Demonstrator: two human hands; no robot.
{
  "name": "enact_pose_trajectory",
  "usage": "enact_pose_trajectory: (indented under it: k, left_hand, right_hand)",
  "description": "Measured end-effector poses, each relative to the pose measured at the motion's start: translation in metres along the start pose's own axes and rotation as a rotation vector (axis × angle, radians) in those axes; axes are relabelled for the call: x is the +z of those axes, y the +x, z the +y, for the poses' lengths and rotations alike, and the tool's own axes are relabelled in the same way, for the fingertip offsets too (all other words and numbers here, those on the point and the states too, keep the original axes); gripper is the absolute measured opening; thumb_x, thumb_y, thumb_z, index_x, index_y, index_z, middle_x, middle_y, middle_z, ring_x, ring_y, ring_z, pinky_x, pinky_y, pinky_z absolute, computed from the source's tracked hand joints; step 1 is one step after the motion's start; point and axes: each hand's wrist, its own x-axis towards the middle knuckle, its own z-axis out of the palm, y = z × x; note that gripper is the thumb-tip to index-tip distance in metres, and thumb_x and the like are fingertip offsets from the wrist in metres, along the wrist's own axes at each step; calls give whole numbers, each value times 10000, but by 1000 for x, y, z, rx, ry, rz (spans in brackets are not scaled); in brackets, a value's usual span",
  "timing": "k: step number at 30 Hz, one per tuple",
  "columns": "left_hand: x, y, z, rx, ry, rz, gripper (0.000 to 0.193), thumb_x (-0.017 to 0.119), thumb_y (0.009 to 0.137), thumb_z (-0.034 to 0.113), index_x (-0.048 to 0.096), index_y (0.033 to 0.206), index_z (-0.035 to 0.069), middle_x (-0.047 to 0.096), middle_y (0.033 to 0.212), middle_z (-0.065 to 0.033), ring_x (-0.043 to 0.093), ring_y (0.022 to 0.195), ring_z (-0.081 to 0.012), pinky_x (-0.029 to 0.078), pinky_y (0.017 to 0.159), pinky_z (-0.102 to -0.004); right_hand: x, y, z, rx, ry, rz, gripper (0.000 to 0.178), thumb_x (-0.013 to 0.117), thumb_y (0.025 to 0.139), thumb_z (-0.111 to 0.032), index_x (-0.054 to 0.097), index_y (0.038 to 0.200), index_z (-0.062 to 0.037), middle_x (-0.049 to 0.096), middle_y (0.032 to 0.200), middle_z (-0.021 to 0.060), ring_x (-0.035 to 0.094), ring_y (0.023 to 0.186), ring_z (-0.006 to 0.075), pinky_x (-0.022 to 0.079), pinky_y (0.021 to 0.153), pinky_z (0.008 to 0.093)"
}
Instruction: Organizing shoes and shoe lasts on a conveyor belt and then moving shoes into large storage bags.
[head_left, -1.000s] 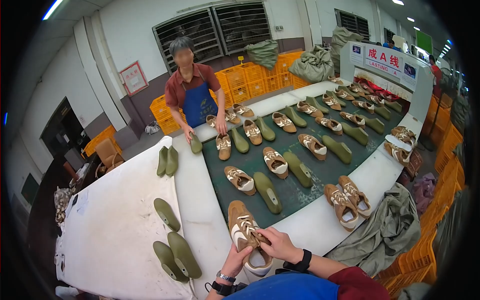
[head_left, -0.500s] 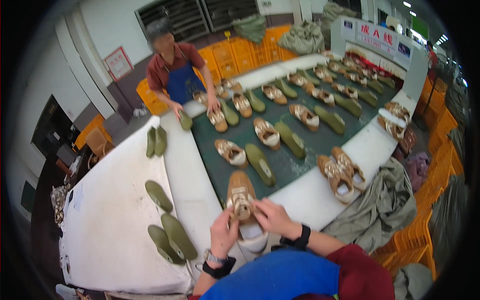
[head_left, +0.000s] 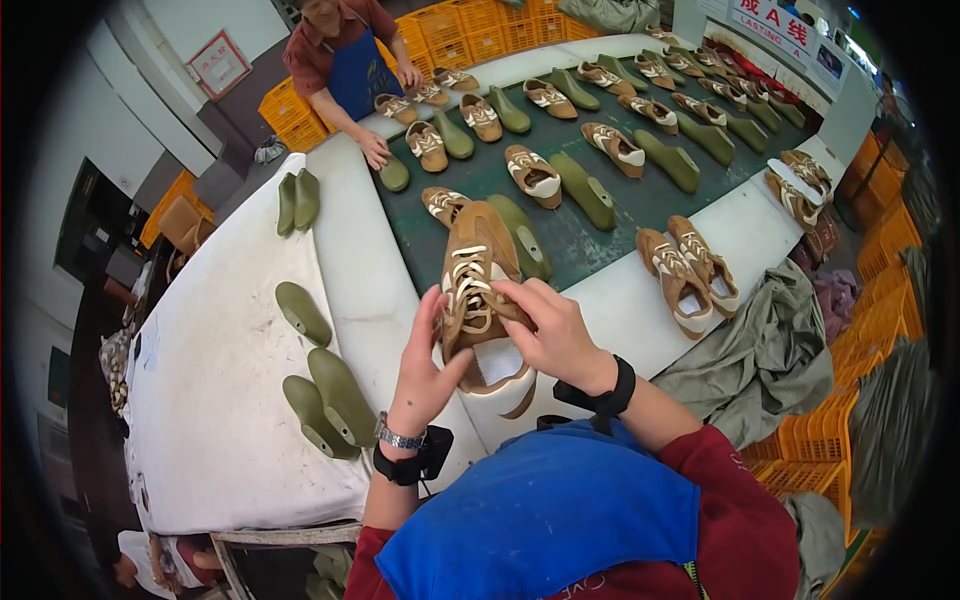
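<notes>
So on the far left there was a white-covered table (head_left: 210,380) with green foot-shaped forms sitting on it: one pair (head_left: 307,200) toward the back, a single one (head_left: 303,313) midway, and two more (head_left: 343,398) side by side nearer the wearer. Just past that, across the corner, a co-worker's hand (head_left: 374,148) was down at another green form (head_left: 394,173).

Then the wearer's own left hand (head_left: 420,368), with a metal watch (head_left: 400,434) on the wrist. It was loosely open, thumb and fingers apart, right up along the left side of a brown shoe (head_left: 473,268). Couldn't tell if that hand was taking any weight.

The shoe itself sat smack between the two hands, toe pointing away, white laces up, opening toward the wearer. Its front overlapped the green belt (head_left: 625,255) from this angle, and whether the heel touched anything underneath I couldn't say.

The right hand (head_left: 558,335) was on the other side, its thumb and fingers closed on the upper by the laces, at the right edge of the opening.

Further right, well apart from both hands, a pair of matching shoes (head_left: 690,272) stood on the white border, then came some crumpled grey-green cloth (head_left: 765,350) and orange crates (head_left: 812,440).
</notes>
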Motion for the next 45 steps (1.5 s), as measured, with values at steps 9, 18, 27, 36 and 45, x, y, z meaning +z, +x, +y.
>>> enact_pose_trajectory:
  k: [9, 18, 27, 36, 45]
  left_hand:
    - [19, 8, 5, 401, 924, -2, 596, 659, 683, 5, 456, 1242, 51, 428, 1259, -209, 475, 1098, -380, 433, 898, -409]
    - [23, 10, -24, 404, 854, 86, 282, 558, 802, -18, 569, 1082, 18, 625, 991, -182, 616, 870, -338, 499, 749, -372]
    - [44, -28, -40, 295, 867, -430, 358, 716, 720, 202, 569, 993, 24, 601, 957, -141, 547, 935, -338, 363, 928, -462]
    - [-17, -65, -63, -45, 887, -243, 292, 728, 679, 120, 581, 912, 25, 583, 815, -160, 557, 749, -350, 446, 666, -422]
    - [29, -114, -130, -323, 892, -314, 245, 652, 733, 235, 574, 888, 62, 622, 742, -178, 611, 739, -348, 484, 677, -423]
  right_hand:
    - [3, 0, 17, 30, 125, -77, 421, 610, 743, -28, 531, 1156, -39, 562, 860, 110, 564, 646, 249, 467, 581, 306]
    - [5, -32, 57, 366, 568, -419, 822, 674, 795, -267, 189, 1398, 9, 294, 1402, 211, 341, 1273, 250, 321, 1031, 330]
    - [8, -72, 88, 531, 382, -246, 767, 630, 827, -279, 185, 1414, -67, 490, 1233, 212, 557, 1046, 274, 449, 868, 352]
    - [-143, -122, 171, 468, -985, -61, 176, 548, 715, -91, 599, 878, -53, 611, 792, 143, 622, 663, 311, 496, 552, 403]
    - [-207, -148, 179, 693, -805, -556, 216, 593, 714, -152, 653, 895, -50, 627, 865, 214, 600, 841, 372, 484, 743, 430]
